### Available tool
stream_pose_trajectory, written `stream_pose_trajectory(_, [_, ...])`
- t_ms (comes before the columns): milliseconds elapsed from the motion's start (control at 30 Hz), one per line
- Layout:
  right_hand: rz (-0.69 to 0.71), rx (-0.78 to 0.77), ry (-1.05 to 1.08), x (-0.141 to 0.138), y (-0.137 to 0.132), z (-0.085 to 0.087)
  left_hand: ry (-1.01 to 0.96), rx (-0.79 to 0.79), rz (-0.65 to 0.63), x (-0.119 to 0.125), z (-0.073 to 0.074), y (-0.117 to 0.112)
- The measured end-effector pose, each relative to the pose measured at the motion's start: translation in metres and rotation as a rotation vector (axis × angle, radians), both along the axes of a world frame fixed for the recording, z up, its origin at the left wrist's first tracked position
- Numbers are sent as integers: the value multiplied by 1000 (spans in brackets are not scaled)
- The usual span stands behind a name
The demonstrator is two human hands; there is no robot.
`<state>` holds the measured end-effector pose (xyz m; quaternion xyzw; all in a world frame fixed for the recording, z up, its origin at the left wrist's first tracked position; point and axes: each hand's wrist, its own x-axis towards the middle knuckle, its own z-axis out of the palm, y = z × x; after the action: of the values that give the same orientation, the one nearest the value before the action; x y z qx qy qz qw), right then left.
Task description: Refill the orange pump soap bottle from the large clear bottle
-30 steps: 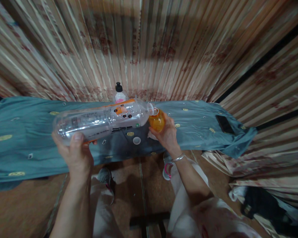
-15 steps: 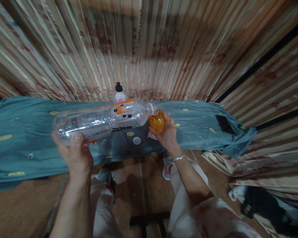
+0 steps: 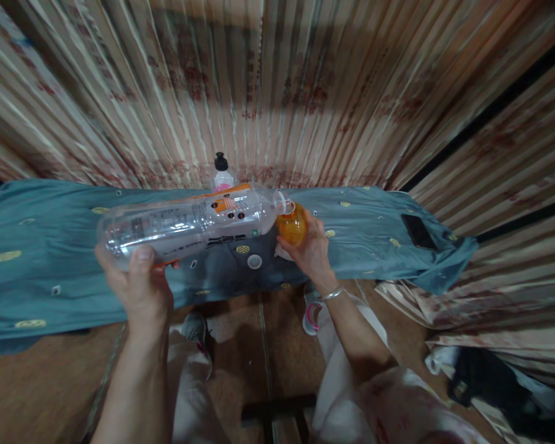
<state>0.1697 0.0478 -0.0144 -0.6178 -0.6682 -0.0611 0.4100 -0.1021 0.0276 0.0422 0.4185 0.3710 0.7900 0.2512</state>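
My left hand (image 3: 139,280) grips the base end of a large clear plastic bottle (image 3: 189,223) that lies almost level, its open mouth pointing right. That mouth meets the top of a small container of orange liquid (image 3: 292,226), which my right hand (image 3: 311,251) holds from the side, just above the teal cloth (image 3: 50,246). A white bottle cap (image 3: 254,262) rests on the cloth below the big bottle. The big bottle looks nearly empty.
A small bottle with a black cap (image 3: 222,172) stands at the back by the striped curtain (image 3: 277,92). A dark phone (image 3: 418,232) lies on the cloth at the right. My knees and shoes show below, with a dark stool frame (image 3: 272,412) between them.
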Motion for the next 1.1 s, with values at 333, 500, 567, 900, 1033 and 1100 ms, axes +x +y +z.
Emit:
stream_pose_trajectory(333, [-12, -15, 5, -2, -1, 3, 14, -2, -6, 0, 1, 0])
stream_pose_trajectory(500, [-5, -13, 3, -1, 0, 2, -30, 21, -24, -2, -2, 0])
stream_pose_trajectory(567, [-5, -14, 4, -1, 0, 2, -21, 20, -14, -2, -2, 1])
stream_pose_trajectory(900, [-14, 5, -6, -1, 0, 2, 53, -12, 4, 0, 0, 0])
stream_pose_trajectory(1033, [-17, -4, -9, -1, -1, 2, 41, 1, 8, 0, 0, 1])
stream_pose_trajectory(1100, [-17, -8, -8, -1, -1, 3, 26, 0, 1, 0, 1, 1])
